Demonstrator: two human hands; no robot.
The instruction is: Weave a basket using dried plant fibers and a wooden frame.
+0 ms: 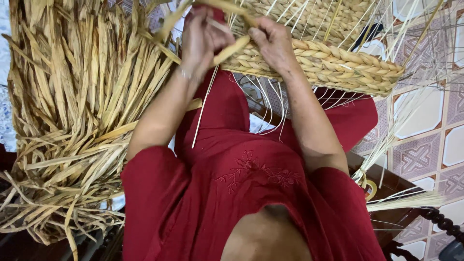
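Both hands work at the near rim of a woven straw basket (319,60) held over a red-clothed lap. The left hand (200,41) and right hand (273,43) each pinch a flat straw strand (232,50) there. A pile of dried straw (72,111) lies left of the basket.

Both arms outstretched, left hand (203,38) and right hand (273,41) in closed grip.

Big heap of dried straw-coloured leaves (72,111) filling the left of the frame, patterned floor tiles (425,145) at right, dark wooden chair edge (386,188) lower right, red embroidered garment (241,193) at centre bottom.
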